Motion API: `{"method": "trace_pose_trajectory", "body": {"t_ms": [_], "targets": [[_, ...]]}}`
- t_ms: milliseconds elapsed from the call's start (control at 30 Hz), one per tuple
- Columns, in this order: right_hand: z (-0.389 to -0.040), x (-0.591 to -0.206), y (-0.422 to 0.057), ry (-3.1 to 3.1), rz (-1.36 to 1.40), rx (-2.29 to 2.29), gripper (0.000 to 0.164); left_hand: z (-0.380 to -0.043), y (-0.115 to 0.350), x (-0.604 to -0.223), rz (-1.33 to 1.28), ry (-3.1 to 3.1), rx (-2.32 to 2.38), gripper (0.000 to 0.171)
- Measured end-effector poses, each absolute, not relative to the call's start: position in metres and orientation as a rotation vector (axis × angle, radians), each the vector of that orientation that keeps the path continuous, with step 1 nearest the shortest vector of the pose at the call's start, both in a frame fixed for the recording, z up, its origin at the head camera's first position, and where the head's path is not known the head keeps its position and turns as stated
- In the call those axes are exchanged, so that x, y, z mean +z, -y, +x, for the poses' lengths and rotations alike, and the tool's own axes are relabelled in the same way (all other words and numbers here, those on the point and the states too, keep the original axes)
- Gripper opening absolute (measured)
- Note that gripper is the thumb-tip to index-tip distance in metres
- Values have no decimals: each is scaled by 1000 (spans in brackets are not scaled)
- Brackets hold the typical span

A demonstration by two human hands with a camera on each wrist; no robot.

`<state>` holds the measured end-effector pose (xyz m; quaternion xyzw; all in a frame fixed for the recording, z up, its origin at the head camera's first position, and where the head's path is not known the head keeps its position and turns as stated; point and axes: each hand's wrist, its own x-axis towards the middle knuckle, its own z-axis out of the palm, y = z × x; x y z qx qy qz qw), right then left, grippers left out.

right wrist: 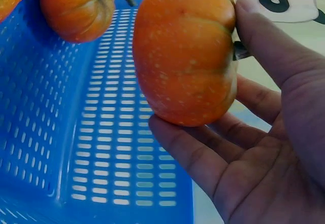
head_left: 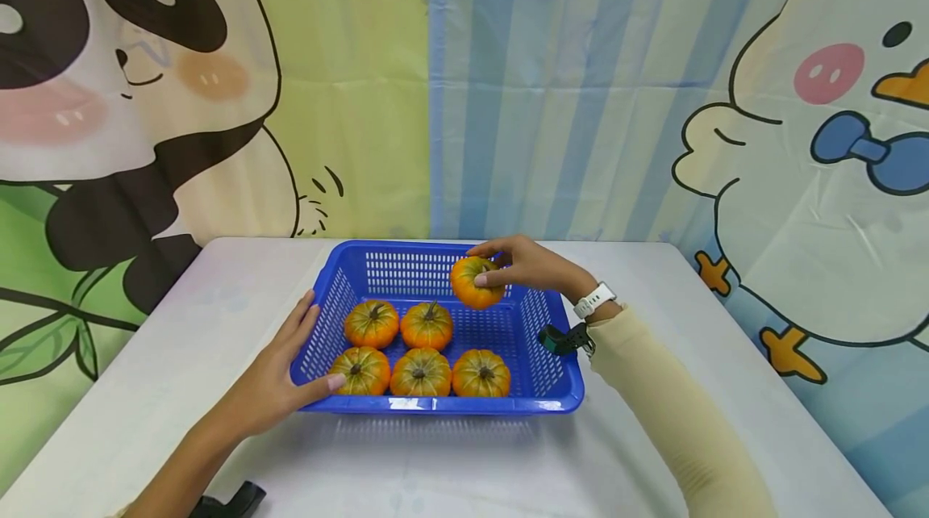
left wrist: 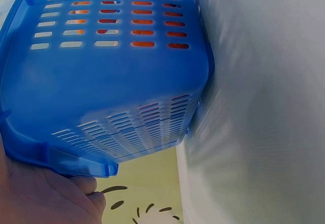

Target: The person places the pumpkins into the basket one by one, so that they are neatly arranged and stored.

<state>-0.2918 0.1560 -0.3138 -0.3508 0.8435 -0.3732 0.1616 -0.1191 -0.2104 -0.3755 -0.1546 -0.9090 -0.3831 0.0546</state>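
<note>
In the head view my right hand (head_left: 526,264) holds a small orange pumpkin (head_left: 475,284) over the back right of a blue plastic basket (head_left: 464,405). The right wrist view shows this pumpkin (right wrist: 185,56) between the thumb and fingers, its stem toward the palm. Several more pumpkins (head_left: 419,373) sit in the basket, two behind and three along the front wall. My left hand (head_left: 272,381) rests at the basket's left rim, its thumb over the front left corner. From the left wrist, the left hand (left wrist: 51,196) shows against the underside of the basket rim (left wrist: 76,163).
The basket stands on a white table (head_left: 631,437). Behind it hangs a curtain (head_left: 566,98) printed with a panda and a white bird. On the right wrist are a white watch (head_left: 593,300) and a dark strap (head_left: 564,339).
</note>
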Motion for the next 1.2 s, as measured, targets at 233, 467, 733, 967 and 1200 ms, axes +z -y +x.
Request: {"method": "trace_pose_trajectory", "body": {"t_ms": [233,467,733,967,1200], "targets": [[-297,-324,-144,-2378,-946,-927,55,-118,210,-376,-477,2750,-1182,99],[-300,-332,-141,-2349,-967,-849,51,-120,210,-377,-477,2753,-1169,99],[-301,-334,-142,-2344,-946,-779,52,-119,210,-376,-473,2758,-1176,100],[-303,-339,-140,-2294,-883,-727,50,-119,209,-375,-461,2773,-1160,100],[-300,-339,-136,-2326,-858,-610,51,-120,211,-377,-469,2762,-1167,100]]}}
